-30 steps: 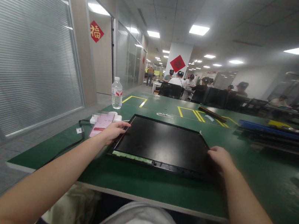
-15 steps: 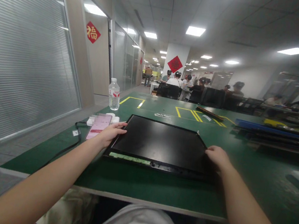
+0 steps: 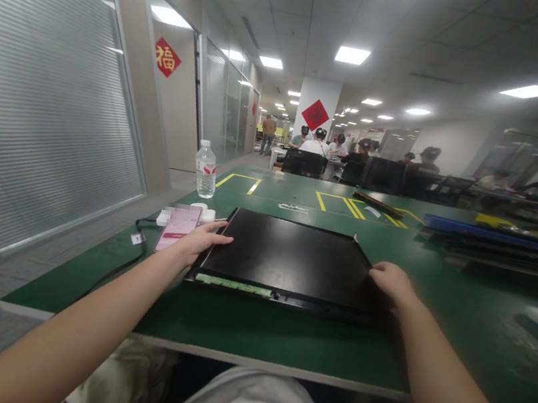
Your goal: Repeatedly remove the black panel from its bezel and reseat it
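Gripping the dark screen panel (image 3: 291,255) by opposite side edges over the counter (image 3: 269,336), the left hand (image 3: 198,243) and right hand (image 3: 392,284) could crack it if they twist unevenly.

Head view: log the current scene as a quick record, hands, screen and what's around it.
left hand: at the screen's left edge, thumb on top; grip unclear
right hand: fingers curled at its right edge
screen: dark, face up, green strip along part of near edge
phone: left of screen, display lit
bottle: upright, beyond phone
table: green, yellow tape toward far side
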The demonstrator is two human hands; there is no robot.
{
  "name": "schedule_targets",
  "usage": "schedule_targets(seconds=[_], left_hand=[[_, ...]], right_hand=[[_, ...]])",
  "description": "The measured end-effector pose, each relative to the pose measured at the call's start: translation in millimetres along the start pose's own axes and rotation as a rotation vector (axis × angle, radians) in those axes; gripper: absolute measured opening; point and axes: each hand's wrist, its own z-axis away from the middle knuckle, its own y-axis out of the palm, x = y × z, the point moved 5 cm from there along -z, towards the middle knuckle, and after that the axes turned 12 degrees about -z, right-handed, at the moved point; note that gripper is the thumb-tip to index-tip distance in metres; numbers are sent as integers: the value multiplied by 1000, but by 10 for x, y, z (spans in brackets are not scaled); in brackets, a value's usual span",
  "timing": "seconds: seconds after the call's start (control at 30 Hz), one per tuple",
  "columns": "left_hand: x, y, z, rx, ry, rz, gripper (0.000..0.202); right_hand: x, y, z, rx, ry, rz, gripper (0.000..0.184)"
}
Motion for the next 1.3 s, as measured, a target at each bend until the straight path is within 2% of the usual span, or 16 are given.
schedule_targets(seconds=[0.1, 0.37, 0.5, 0.63, 0.9, 1.3], left_hand=[[19, -1, -16, 25, -3, 3, 91], [7, 31, 9, 58, -14, -33, 69], [21, 11, 0, 28, -5, -82, 66], [38, 7, -36, 57, 37, -49, 60], [58, -31, -69, 36, 82, -14, 57], [-10, -31, -48, 55, 136, -63, 46]], right_hand=[[2, 0, -4, 1, -9, -1, 28], [-17, 25, -31, 12, -14, 12, 32], [-7, 30, -35, 8, -27, 19, 32], [6, 24, -23, 8, -25, 10, 30], [16, 14, 3, 10, -11, -11, 30], [30, 21, -10, 3, -31, 17, 29]])
